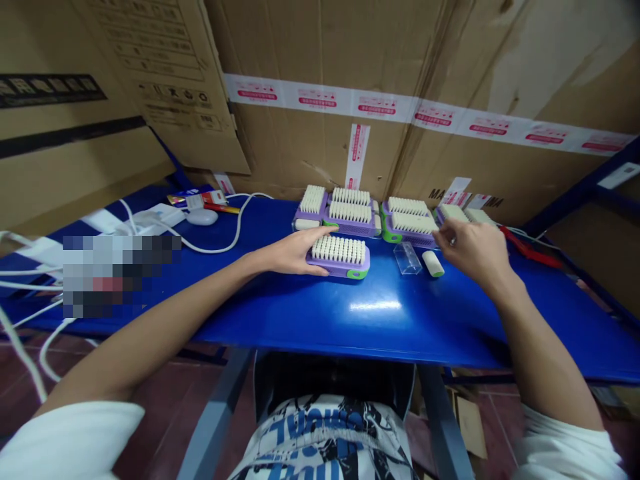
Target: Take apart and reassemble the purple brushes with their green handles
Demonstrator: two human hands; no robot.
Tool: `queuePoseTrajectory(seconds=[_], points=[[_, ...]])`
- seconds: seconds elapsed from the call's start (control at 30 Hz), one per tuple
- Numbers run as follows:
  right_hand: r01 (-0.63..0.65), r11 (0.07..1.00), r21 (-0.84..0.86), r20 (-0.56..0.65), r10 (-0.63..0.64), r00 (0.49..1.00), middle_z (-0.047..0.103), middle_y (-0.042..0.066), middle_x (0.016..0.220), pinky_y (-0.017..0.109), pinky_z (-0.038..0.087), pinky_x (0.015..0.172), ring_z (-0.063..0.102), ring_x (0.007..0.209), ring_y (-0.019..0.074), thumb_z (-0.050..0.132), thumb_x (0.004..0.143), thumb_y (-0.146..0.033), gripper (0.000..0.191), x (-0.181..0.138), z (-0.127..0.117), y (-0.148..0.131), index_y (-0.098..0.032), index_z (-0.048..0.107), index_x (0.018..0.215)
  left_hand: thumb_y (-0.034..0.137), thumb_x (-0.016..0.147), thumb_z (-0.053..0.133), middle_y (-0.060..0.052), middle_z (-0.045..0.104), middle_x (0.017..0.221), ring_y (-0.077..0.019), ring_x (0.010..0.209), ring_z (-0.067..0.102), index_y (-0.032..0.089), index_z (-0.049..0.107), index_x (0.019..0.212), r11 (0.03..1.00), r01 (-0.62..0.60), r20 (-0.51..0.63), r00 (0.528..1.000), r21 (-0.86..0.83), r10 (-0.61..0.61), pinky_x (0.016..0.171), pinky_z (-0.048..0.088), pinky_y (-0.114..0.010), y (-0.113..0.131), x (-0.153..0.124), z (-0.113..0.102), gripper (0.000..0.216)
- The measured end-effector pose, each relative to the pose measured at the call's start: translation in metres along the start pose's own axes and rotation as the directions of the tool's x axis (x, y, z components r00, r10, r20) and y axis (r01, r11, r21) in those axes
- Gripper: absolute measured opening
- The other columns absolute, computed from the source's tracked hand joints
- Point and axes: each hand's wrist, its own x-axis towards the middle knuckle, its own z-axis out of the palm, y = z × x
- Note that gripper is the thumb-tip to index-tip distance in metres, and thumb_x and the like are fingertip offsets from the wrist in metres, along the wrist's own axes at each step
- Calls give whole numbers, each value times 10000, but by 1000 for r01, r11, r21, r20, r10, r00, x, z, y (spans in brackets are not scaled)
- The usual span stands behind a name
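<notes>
My left hand (297, 255) is closed around the left end of a purple block with rows of short white pegs on top (340, 252) and a green patch on its front corner. The block rests on the blue table. To the right, my right hand (475, 243) has its fingers bent and pressed together above the table; whatever they may hold is hidden. Close to it lie a white eraser-like piece with a green end (433, 264) and a small clear plastic box (407, 259). More pegged blocks (350, 212) stand behind, with another pair (410, 219) beside the right fingers.
Cardboard sheets (320, 40) wall the back of the blue table (300, 310). White cables (235, 233), a white mouse (202, 217) and small packets (213, 198) lie at the left. A red strip-like thing (533, 250) lies at the far right.
</notes>
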Motion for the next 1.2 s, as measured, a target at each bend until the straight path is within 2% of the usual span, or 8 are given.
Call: queuePoseTrajectory(seconds=[0.07, 0.13, 0.2, 0.3, 0.47, 0.83, 1.03, 1.2], points=[[214, 930, 300, -12, -220, 975, 852, 170, 1082, 476, 606, 836, 807, 958, 352, 619, 1085, -593, 436, -3, 12, -11, -199, 771, 1195, 622, 822, 974, -228, 686, 1615, -452, 1500, 679, 201, 569, 1661, 999, 38, -17, 999, -28, -38, 1248, 559, -641, 1, 0, -1, 1023], [357, 779, 515, -54, -386, 921, 818, 173, 1338, 509, 665, 944, 807, 1152, 364, 724, 1026, -665, 635, -12, 27, -31, -222, 682, 1479, 637, 797, 989, -198, 725, 1542, -431, 1442, 714, 213, 613, 1590, 995, 73, -55, 996, -69, -76, 1206, 591, -611, 6, 0, 1, 975], [411, 711, 571, -108, -431, 896, 707, 186, 1569, 576, 674, 1062, 735, 1380, 398, 771, 999, -655, 824, -23, 41, -53, -268, 523, 1683, 649, 772, 1003, -171, 754, 1453, -403, 1370, 746, 217, 628, 1525, 988, 90, -104, 989, -128, -104, 1154, 621, -576, 16, 1, 6, 945], [453, 717, 531, -187, -422, 887, 614, 180, 1691, 680, 598, 1223, 639, 1536, 420, 722, 1022, -505, 852, -35, 58, -76, -307, 384, 1778, 624, 773, 1008, -138, 767, 1358, -347, 1243, 782, 227, 613, 1454, 977, 67, -202, 973, -204, -109, 1069, 656, -522, 33, 1, 17, 881], [461, 755, 466, -310, -349, 884, 622, 198, 1691, 699, 568, 1266, 638, 1539, 430, 669, 953, -365, 896, -41, 71, -87, -253, 358, 1786, 550, 746, 1021, -141, 760, 1386, -349, 1251, 788, 241, 591, 1371, 993, 49, -358, 930, -106, -84, 1057, 663, -511, 55, -1, 33, 818], [388, 769, 507, -224, -318, 921, 629, 211, 1681, 718, 518, 1282, 622, 1535, 450, 635, 861, -298, 927, -38, 65, -84, -215, 416, 1758, 576, 771, 994, -120, 750, 1316, -354, 1190, 800, 262, 523, 1341, 996, 46, -358, 931, -70, -68, 997, 681, -526, 64, 0, 41, 804], [359, 661, 659, -146, -356, 923, 664, 154, 1547, 710, 527, 1239, 670, 1413, 426, 706, 765, -309, 893, -24, 41, -61, -300, 543, 1643, 592, 770, 1029, -143, 727, 1390, -370, 1295, 776, 266, 515, 1366, 978, -46, -313, 949, -205, -21, 1102, 655, -558, 48, -2, 27, 852], [214, 731, 648, -153, -151, 977, 683, 171, 1485, 583, 638, 1073, 704, 1327, 404, 739, 883, -390, 677, -8, 18, -20, -275, 646, 1544, 567, 781, 1035, -146, 731, 1390, -366, 1347, 755, 256, 511, 1356, 961, -27, -294, 954, -275, -57, 1143, 637, -540, 30, -1, 10, 838]])
